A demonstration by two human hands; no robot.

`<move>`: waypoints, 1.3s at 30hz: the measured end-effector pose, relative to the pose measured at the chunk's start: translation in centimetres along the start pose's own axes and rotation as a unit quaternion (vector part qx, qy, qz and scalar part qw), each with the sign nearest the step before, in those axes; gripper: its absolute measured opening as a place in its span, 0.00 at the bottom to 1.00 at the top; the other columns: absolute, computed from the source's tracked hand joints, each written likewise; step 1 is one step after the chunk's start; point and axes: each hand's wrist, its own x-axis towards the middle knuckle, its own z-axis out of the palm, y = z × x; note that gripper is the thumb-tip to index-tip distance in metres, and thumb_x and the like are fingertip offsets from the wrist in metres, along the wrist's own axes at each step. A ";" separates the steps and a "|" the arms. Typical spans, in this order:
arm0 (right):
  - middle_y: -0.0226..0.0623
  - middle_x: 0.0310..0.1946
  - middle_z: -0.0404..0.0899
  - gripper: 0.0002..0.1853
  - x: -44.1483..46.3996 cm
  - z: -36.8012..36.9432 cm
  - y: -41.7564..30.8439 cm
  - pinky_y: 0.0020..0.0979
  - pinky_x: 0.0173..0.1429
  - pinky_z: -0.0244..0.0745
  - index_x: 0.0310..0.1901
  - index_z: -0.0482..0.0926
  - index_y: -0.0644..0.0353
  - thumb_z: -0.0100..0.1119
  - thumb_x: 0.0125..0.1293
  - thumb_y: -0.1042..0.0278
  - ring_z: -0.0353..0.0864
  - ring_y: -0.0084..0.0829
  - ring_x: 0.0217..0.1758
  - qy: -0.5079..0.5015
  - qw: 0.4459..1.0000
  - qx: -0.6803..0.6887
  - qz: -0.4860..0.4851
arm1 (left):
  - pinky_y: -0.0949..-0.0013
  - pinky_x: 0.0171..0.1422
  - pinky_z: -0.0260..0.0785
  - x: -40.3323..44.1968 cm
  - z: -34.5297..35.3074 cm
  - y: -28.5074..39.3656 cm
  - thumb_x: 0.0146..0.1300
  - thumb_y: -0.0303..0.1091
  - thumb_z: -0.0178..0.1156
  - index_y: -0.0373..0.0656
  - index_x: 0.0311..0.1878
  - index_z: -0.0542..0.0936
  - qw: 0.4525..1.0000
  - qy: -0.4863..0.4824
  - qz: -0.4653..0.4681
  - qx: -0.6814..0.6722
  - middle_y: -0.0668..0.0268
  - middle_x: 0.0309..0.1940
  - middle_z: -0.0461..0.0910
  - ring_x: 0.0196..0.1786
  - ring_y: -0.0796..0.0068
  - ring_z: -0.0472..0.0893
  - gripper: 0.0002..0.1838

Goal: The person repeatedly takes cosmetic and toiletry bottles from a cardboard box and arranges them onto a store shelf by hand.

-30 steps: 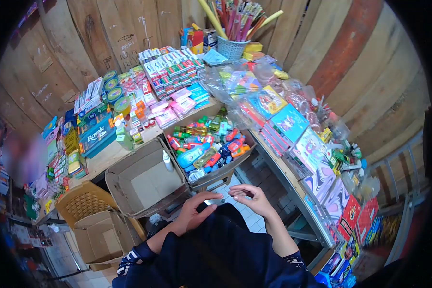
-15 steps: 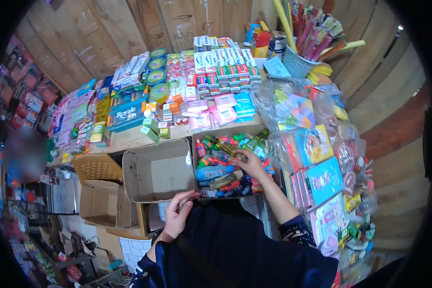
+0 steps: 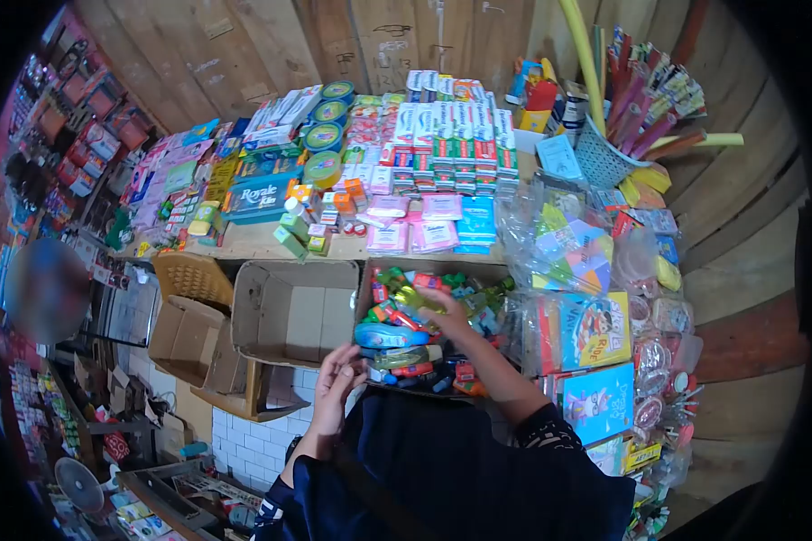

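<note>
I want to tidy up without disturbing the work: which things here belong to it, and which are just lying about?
Part of the work:
right hand, at a yellow bottle
box of mixed bottles
left hand, beside that box
perhaps the open carton next to it

Apparently just lying about:
Royale pack
pink packets
blue picture book
woven basket

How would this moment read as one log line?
Right hand: at yellow-green bottle, grip unclear | left hand: loosely open, nothing visibly held | cardboard carton: bottles inside
</note>
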 end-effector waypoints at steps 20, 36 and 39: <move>0.34 0.53 0.76 0.33 1.9 -12.9 -0.8 0.41 0.58 0.71 0.59 0.73 0.42 0.70 0.46 0.58 0.75 0.41 0.53 -0.130 0.729 -0.667 -0.083 | 0.62 0.47 0.76 -1.5 5.3 -1.8 0.70 0.43 0.48 0.39 0.61 0.64 0.992 -0.016 -0.008 -0.124 0.53 0.36 0.78 0.41 0.59 0.82 0.22; 0.39 0.45 0.78 0.30 2.5 -11.2 -3.8 0.36 0.55 0.73 0.56 0.72 0.55 0.71 0.49 0.66 0.79 0.36 0.51 -0.176 0.840 -0.500 -0.115 | 0.59 0.41 0.75 -3.7 5.2 -4.2 0.68 0.65 0.30 0.42 0.59 0.65 0.968 0.051 0.027 -0.246 0.57 0.34 0.76 0.38 0.62 0.80 0.35; 0.38 0.43 0.79 0.26 2.1 -8.7 -6.1 0.32 0.55 0.74 0.56 0.71 0.60 0.67 0.56 0.66 0.80 0.31 0.49 -0.160 0.954 -0.249 -0.049 | 0.59 0.40 0.75 -3.7 3.8 -4.3 0.69 0.65 0.29 0.43 0.60 0.65 0.965 0.041 0.021 -0.257 0.57 0.33 0.76 0.36 0.63 0.79 0.35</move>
